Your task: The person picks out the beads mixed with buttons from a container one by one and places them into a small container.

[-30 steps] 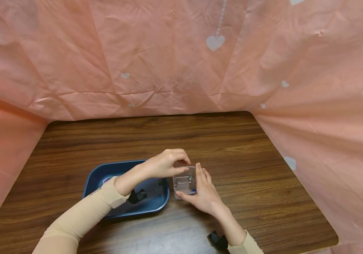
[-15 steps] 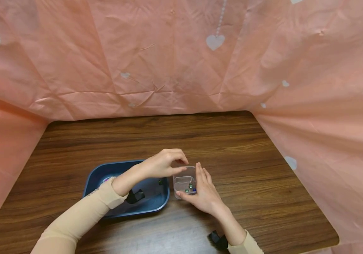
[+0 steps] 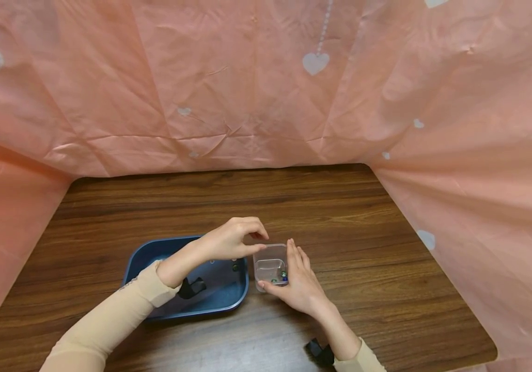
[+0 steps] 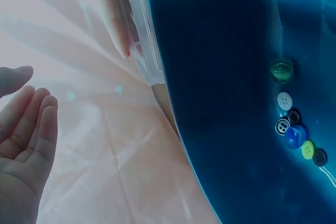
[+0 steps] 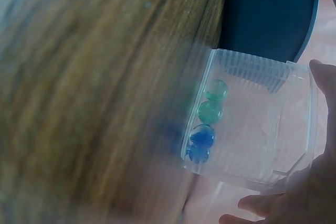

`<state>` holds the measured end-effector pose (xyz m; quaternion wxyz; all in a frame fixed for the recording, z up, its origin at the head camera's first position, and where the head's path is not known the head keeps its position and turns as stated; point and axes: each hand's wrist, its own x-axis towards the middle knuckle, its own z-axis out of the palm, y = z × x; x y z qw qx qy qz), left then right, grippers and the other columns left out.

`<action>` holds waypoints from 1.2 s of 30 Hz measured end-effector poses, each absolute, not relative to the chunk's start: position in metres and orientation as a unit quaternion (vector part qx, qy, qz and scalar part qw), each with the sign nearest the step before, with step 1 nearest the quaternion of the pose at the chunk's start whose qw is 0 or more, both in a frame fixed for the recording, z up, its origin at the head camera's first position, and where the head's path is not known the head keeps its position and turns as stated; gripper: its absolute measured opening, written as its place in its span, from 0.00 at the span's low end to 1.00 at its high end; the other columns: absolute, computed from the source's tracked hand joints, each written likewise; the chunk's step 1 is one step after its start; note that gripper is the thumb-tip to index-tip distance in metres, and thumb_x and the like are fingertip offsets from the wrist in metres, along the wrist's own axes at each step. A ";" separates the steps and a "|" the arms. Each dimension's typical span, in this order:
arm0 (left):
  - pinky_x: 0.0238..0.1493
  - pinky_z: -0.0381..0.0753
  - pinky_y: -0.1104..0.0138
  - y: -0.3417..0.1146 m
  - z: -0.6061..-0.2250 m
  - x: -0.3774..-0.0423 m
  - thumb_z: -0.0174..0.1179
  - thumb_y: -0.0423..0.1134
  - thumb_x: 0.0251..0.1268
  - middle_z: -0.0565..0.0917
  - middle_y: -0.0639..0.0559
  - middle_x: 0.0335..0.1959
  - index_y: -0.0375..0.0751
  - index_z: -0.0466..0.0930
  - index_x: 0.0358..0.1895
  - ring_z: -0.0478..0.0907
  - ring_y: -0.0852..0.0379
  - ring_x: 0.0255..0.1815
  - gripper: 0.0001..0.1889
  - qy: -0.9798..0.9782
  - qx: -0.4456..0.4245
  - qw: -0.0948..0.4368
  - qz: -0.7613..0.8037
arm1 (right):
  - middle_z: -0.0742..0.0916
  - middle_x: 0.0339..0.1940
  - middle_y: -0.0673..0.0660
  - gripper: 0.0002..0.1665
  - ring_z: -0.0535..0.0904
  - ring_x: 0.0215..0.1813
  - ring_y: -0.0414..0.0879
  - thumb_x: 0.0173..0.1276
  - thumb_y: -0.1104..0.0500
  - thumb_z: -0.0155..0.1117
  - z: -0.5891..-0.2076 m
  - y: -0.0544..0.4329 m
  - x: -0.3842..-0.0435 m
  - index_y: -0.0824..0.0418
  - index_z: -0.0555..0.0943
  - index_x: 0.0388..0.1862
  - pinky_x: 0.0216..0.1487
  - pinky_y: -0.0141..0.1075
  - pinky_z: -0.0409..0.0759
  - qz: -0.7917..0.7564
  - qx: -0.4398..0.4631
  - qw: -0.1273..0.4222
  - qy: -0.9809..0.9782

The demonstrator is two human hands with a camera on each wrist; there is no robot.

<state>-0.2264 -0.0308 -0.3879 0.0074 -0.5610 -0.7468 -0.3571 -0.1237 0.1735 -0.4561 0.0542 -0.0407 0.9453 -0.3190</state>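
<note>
My right hand (image 3: 300, 284) holds a small clear plastic box (image 3: 270, 253) on the table, thumb at its near side and fingers along its right wall. Green marbles (image 5: 210, 112) and a blue marble (image 5: 202, 136) lie on the box's floor. Above the gap between the box and a blue tray (image 3: 196, 312) hovers my left hand (image 3: 233, 240). Its fingers are loosely bent, with nothing between them and the thumb in the left wrist view. Inside the tray lie a green marble (image 4: 282, 70), a blue marble (image 4: 295, 136) and several buttons, including a white button (image 4: 284, 100).
The tray stands directly left of the box on a wooden table (image 3: 340, 222). Pink cloth (image 3: 247, 77) with white hearts hangs behind the table and along its sides. My left forearm crosses over the tray and hides part of it.
My left hand has drawn back leftward from over the box. Marbles have rolled toward the box's near right corner. The right hand stays in place.
</note>
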 end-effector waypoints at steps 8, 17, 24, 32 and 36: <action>0.41 0.82 0.72 -0.038 -0.389 -0.227 0.64 0.28 0.62 0.82 0.45 0.39 0.33 0.82 0.42 0.83 0.52 0.40 0.07 -0.751 -0.555 -0.007 -0.358 | 0.50 0.81 0.62 0.71 0.45 0.79 0.62 0.56 0.30 0.68 -0.457 0.173 -0.123 0.64 0.39 0.80 0.67 0.66 0.59 -0.321 -0.040 0.054 0.945; 0.40 0.85 0.61 -0.045 -0.394 -0.229 0.66 0.30 0.61 0.82 0.47 0.39 0.35 0.82 0.41 0.83 0.52 0.38 0.07 -0.756 -0.542 -0.005 -0.367 | 0.51 0.80 0.62 0.71 0.45 0.79 0.63 0.56 0.31 0.68 -0.458 0.174 -0.124 0.63 0.39 0.80 0.67 0.66 0.59 -0.324 -0.039 0.053 0.944; 0.41 0.85 0.65 -0.053 -0.396 -0.229 0.65 0.29 0.62 0.82 0.49 0.38 0.36 0.81 0.41 0.83 0.55 0.40 0.06 -0.773 -0.517 0.007 -0.369 | 0.51 0.81 0.62 0.70 0.45 0.79 0.62 0.56 0.31 0.68 -0.457 0.173 -0.123 0.62 0.39 0.80 0.67 0.66 0.59 -0.321 -0.039 0.053 0.945; 0.42 0.85 0.62 -0.063 -0.398 -0.229 0.66 0.27 0.59 0.83 0.49 0.38 0.38 0.82 0.38 0.84 0.55 0.40 0.06 -0.790 -0.490 0.028 -0.367 | 0.51 0.81 0.61 0.70 0.45 0.79 0.62 0.56 0.30 0.68 -0.458 0.174 -0.123 0.62 0.39 0.80 0.68 0.66 0.58 -0.320 -0.038 0.053 0.945; 0.43 0.84 0.65 -0.068 -0.400 -0.228 0.66 0.28 0.59 0.82 0.49 0.37 0.38 0.81 0.38 0.84 0.54 0.40 0.06 -0.792 -0.490 0.024 -0.363 | 0.51 0.81 0.61 0.70 0.45 0.79 0.62 0.56 0.30 0.68 -0.458 0.174 -0.124 0.62 0.39 0.80 0.68 0.66 0.58 -0.319 -0.037 0.053 0.946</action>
